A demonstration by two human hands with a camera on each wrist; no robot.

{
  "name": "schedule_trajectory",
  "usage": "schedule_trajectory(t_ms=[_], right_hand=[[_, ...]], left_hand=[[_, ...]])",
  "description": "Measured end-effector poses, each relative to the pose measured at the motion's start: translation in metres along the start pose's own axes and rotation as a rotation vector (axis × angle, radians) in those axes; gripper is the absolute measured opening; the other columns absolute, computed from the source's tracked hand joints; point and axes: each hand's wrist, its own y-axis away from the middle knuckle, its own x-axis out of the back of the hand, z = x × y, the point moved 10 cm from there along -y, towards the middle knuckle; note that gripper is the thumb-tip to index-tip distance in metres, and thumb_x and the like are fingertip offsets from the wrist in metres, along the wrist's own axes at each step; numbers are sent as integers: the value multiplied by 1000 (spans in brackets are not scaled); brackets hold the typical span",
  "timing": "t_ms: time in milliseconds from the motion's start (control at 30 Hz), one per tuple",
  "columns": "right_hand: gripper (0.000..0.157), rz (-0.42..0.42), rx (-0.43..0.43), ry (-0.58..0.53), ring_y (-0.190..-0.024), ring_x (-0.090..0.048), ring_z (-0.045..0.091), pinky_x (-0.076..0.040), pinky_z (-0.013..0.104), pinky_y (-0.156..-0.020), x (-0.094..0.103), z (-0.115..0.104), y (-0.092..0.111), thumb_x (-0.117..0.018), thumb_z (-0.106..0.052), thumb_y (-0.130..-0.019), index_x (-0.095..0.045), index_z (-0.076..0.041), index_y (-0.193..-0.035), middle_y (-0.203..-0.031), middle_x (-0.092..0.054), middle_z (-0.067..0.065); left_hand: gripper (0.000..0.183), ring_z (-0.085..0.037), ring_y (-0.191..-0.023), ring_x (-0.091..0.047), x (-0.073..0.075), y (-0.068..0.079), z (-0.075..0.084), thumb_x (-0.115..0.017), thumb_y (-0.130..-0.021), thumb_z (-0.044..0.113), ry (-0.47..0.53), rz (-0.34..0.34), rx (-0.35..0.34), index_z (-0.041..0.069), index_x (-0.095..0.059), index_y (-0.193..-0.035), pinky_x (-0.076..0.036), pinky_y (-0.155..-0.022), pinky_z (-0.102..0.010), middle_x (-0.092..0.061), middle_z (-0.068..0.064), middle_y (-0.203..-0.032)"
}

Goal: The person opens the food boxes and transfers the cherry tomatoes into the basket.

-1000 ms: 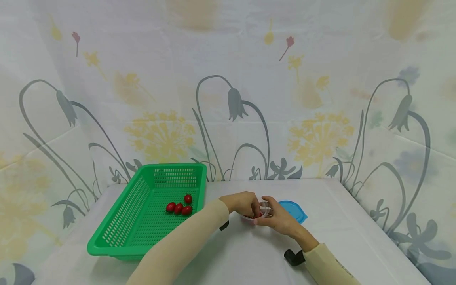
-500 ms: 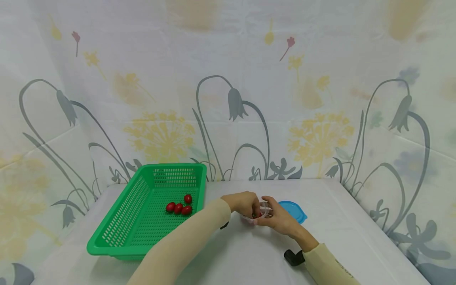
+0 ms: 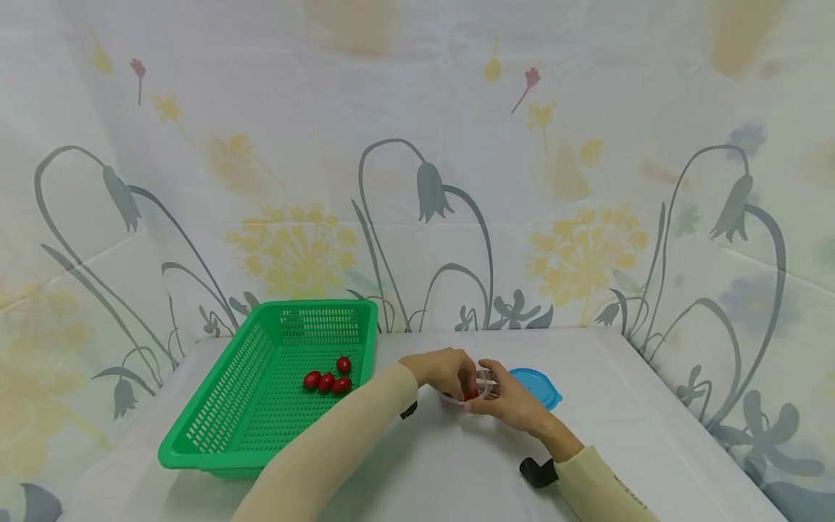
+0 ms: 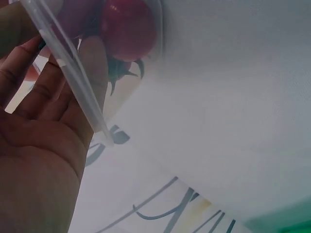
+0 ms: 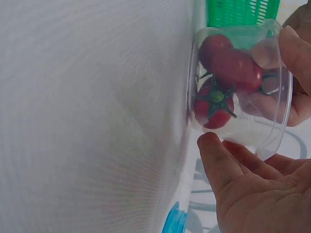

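Observation:
A round clear plastic container (image 5: 252,133) stands on the white-covered table, with several small red tomatoes (image 5: 236,70) in it. My left hand (image 3: 446,371) reaches down into it from the left. Seen through the wall in the right wrist view, its thumb and fingers pinch the end of one tomato. My right hand (image 3: 512,397) holds the container from the right side, with thumb and fingers spread round its wall. In the left wrist view the container's rim crosses in front of the left fingers, and a tomato (image 4: 129,29) with a green calyx shows through the plastic.
To the left stands a green slotted basket (image 3: 196,458) with several red tomatoes (image 3: 326,383) near its right wall. A blue lid (image 3: 538,386) lies just beyond the right hand. Behind the table hangs a flower-printed cloth (image 3: 417,239).
The left hand shifts slightly within the container, and the red tomato under its fingers shows a little more. The right hand, container, basket and lid stay put.

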Motion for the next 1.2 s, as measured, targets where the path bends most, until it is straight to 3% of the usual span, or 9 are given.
schedule_trajectory(t_ms=[267, 500, 800, 1200], right_hand=[[91, 0, 13, 0, -120, -52, 36, -50, 41, -87, 1, 0, -1, -78, -28, -80, -22, -1, -146, -142, -39, 20], [92, -5, 3, 10, -118, -54, 32, -50, 41, -89, 0, 2, 0, -78, -30, -79, -22, -3, -147, -142, -39, 18], [92, -11, 23, 12, -114, -56, 30, -50, 39, -86, 1, -3, -1, -78, -28, -80, -21, -2, -147, -142, -38, 19], [93, -22, 28, 4, -118, -54, 32, -49, 39, -89, -1, -1, -1, -78, -29, -80, -21, -2, -147, -141, -41, 18]], left_hand=[[18, -9, -74, -56, 8, 1, -3, -70, -78, -3, 22, 34, 3, 14, -68, -82, -49, -62, -23, -64, 6, -81], [12, -9, -78, -56, 1, 2, 0, -78, -78, 8, 39, -4, 19, 15, -72, -86, -50, -68, -23, -67, 4, -86], [12, -8, -82, -54, -4, 0, 5, -73, -83, 9, -118, -39, 42, 20, -75, -87, -48, -78, -24, -63, 11, -83], [15, -9, -77, -53, -8, 3, 5, -70, -85, 7, -122, -57, 48, 20, -77, -89, -47, -72, -23, -64, 10, -80]])
